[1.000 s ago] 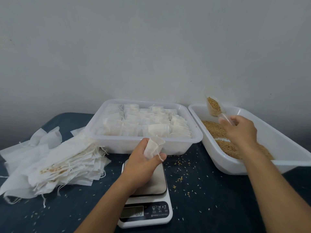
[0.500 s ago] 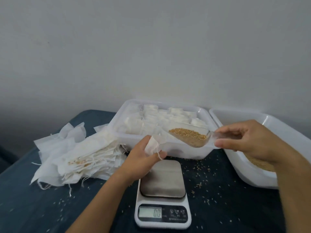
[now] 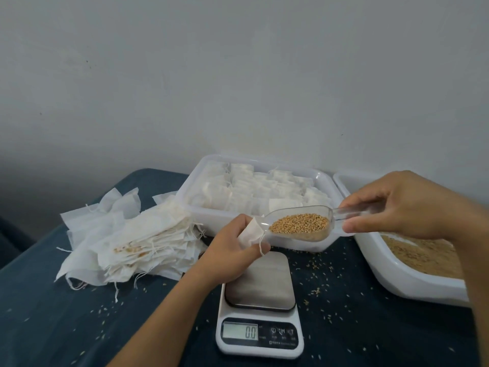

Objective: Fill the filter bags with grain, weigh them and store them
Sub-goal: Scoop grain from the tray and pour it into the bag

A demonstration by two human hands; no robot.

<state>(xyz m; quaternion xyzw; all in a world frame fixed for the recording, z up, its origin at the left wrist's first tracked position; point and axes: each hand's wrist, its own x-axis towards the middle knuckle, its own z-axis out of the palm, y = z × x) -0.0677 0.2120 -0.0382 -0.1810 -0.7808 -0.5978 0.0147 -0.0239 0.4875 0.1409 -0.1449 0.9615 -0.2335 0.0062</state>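
Bare scale (image 3: 260,282) between trays (image 3: 391,271)

White filter bag (image 3: 248,233) pinched open above scale, clear scoop (image 3: 301,225) of golden grain at its mouth

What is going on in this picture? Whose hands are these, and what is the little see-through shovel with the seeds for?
The camera sits on a person's head and looks down, so you see that person's own two hands. The left hand holds a small white filter bag open. The right hand pinches the handle of a clear plastic scoop full of grain, with its tip at the bag's mouth, ready to pour. Below them a kitchen scale stands on the dark blue table; nothing lies on it and it shows zero. On the left lies a pile of empty bags. The white tray at the back holds filled bags, and the tray on the right holds loose grain. Spilled grains lie scattered on the table.
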